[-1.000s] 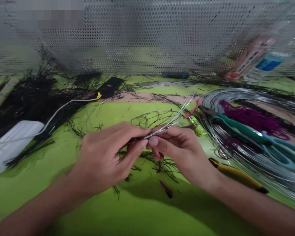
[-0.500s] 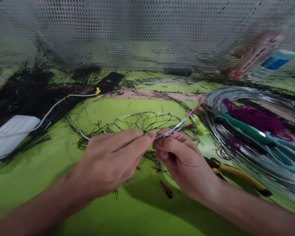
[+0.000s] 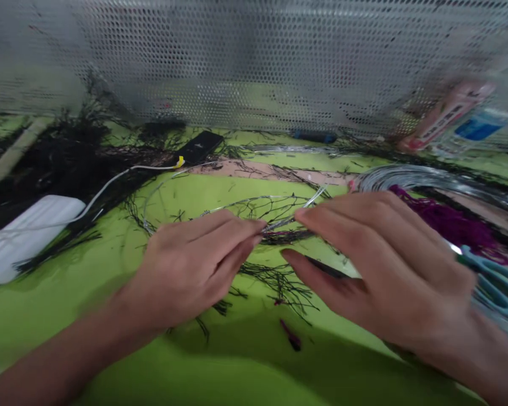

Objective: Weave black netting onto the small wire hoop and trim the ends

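Note:
My left hand (image 3: 195,268) pinches a silvery wire hoop (image 3: 277,225) between thumb and fingertips, at a stretch where the wire looks wrapped or twisted. Black knotted netting (image 3: 266,207) spans the inside of the hoop, and loose black cord ends (image 3: 275,276) hang out below it. To the right, my right hand (image 3: 389,276) is open, its thumb and fingers spread apart. Its index fingertip is close beside the wire; whether it touches cannot be made out. A dark, narrow thing shows behind its thumb, mostly hidden.
A coil of silvery wire (image 3: 406,176), purple cord (image 3: 457,223) and blue scissors handles (image 3: 497,282) lie at right. On the left are a white power bank-like block (image 3: 38,234) with a cable, a black phone-like slab (image 3: 201,146) and black cord (image 3: 68,152). Perforated metal (image 3: 254,67) stands behind.
My right hand has let go of the hoop, opened and moved right, now covering the pliers. My left hand keeps its pinch on the wire. The view has shifted slightly.

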`<state>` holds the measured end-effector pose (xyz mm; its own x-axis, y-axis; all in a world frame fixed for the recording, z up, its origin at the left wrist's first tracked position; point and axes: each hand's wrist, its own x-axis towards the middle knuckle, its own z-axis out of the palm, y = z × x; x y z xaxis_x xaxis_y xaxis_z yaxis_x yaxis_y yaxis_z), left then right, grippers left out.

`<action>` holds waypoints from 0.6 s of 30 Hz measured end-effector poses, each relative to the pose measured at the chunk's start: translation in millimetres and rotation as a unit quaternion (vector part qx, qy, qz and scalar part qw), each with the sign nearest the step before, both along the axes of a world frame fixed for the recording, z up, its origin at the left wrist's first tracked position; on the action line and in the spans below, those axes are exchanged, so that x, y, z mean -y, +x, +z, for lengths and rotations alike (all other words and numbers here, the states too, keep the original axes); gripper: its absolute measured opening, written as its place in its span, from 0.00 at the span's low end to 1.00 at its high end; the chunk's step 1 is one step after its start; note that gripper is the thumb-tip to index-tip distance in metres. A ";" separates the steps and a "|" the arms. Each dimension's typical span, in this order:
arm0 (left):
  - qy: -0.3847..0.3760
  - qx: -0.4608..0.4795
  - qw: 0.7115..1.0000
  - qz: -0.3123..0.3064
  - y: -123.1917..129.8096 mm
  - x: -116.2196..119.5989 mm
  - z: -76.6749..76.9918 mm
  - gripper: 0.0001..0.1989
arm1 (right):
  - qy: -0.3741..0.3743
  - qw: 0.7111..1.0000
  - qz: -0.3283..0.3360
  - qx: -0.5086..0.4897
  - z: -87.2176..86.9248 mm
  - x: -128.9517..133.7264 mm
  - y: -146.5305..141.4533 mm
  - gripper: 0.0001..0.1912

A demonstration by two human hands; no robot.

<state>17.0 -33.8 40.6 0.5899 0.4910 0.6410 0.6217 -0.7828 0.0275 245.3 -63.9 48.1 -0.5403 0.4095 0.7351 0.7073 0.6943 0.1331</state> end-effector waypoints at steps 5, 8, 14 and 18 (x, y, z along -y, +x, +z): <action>-0.031 0.002 1.000 -0.001 -2.1 -0.9 1.2 0.07 | 0.052 0.994 0.076 0.050 -8.6 -33.5 -6.2 0.12; -0.049 0.001 0.999 -0.001 -4.3 -1.1 2.6 0.07 | 0.066 0.990 0.113 0.043 -11.9 -43.6 -8.4 0.11; -0.077 0.012 0.997 -0.011 -7.7 -2.2 2.0 0.08 | 0.080 0.979 0.177 0.054 -8.9 -51.2 -4.9 0.13; -0.091 0.021 0.996 -0.012 -8.4 -3.4 2.4 0.09 | 0.082 0.975 0.193 0.068 -7.0 -53.1 -2.6 0.14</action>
